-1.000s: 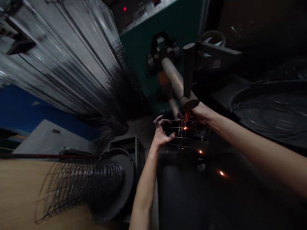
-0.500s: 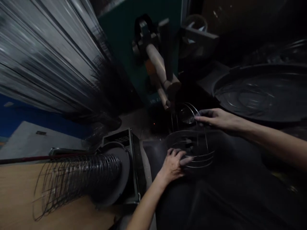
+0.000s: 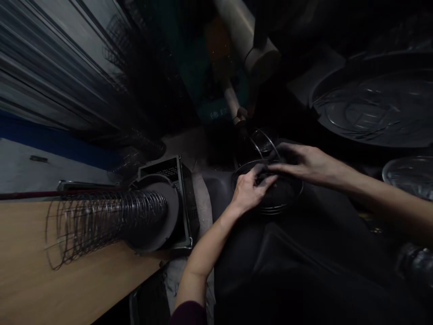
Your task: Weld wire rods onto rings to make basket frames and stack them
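Low in front of the machine is a wire frame of thin metal rings (image 3: 273,211), resting over a dark covering on my lap. My right hand (image 3: 309,167) reaches in from the right, its thumb and fingers closed on a wire hoop at the frame's upper side. Close beside it, my left hand (image 3: 248,192) bends over the rim, fingers curled and thumb near the right thumb. Shadow and blur hide what lies between the left fingertips. Just beyond the hands stands a machine's metal arm (image 3: 233,104) with a dark tip.
To the left, a long stack of wire rings (image 3: 108,221) lies against a grey round disc (image 3: 169,212) by a dark plastic crate (image 3: 187,203). A wooden board (image 3: 40,280) is below it. At the right are a large round dark tray (image 3: 375,135) and a thicker machine cylinder (image 3: 260,58) above.
The view has shifted, bringing the machine closer. My right hand has come down and left towards my left hand, lowering the hoop. My left fingers, spread before, are now curled.
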Motion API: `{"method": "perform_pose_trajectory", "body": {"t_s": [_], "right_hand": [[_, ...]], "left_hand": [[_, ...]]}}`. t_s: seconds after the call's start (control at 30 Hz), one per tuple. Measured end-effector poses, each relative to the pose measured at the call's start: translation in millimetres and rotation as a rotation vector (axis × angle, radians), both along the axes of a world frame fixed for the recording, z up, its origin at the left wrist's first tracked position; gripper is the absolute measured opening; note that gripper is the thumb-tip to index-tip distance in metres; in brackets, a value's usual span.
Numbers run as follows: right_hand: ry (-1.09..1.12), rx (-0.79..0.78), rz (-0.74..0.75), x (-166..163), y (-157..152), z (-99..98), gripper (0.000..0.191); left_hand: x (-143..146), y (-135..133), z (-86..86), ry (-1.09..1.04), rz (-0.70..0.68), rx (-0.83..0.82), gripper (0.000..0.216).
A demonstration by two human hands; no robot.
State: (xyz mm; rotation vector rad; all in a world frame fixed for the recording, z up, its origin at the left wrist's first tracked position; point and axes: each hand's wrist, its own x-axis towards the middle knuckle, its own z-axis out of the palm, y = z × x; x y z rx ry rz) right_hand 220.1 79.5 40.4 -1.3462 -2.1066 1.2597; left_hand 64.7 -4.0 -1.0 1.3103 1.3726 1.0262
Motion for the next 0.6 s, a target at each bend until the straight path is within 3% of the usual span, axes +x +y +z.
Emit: {"method": "perform_pose_trajectory", "body": {"t_s": [0.2, 0.37, 0.6], "right_hand": [[-0.055, 0.010, 0.035, -4, -13, 9.7, 0.028], [-0.020, -0.011, 0.091, -7, -15, 9.7, 0.028], [0.108, -0.329, 0.100, -2, -2, 15.2, 0.046]], "left_hand": [[-10, -32, -1.9, -0.101, -0.001, 0.021, 0.017], [-13, -39, -12.9, -0.143, 0.002, 0.003, 0.018], [-13, -36, -6.0, -0.009, -0.124, -0.010, 0.019]]}}
